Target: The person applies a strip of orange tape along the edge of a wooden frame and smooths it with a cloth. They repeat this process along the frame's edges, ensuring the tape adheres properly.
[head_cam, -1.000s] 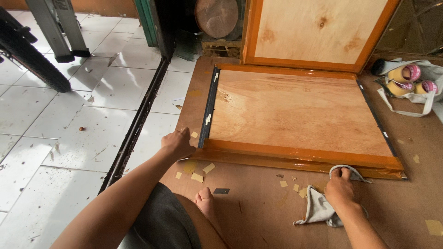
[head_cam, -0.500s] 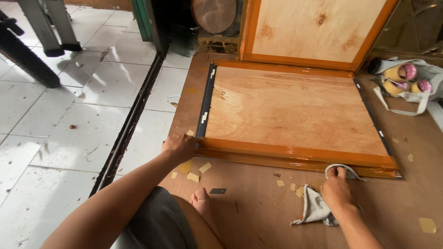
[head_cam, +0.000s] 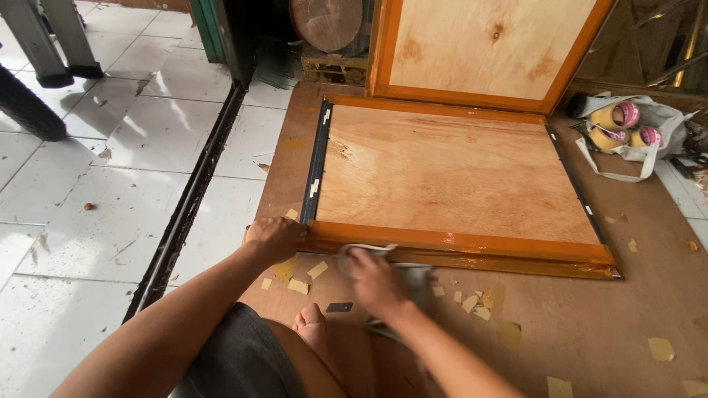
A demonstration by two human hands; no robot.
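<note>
A flat plywood panel with a glossy orange frame lies on a brown board on the floor. My left hand rests on the frame's near left corner, fingers curled over the edge. My right hand grips a grey cloth and presses it against the near rail of the frame, a little right of the left hand. A black metal strip runs along the panel's left side.
A second orange-framed panel leans upright behind. A white bag with tape rolls sits at the right. Torn yellow tape bits litter the brown board. White floor tiles and a black floor track lie left.
My right hand has slid with the cloth from the right end of the near rail leftward, close to my left hand. The left hand stayed on the corner.
</note>
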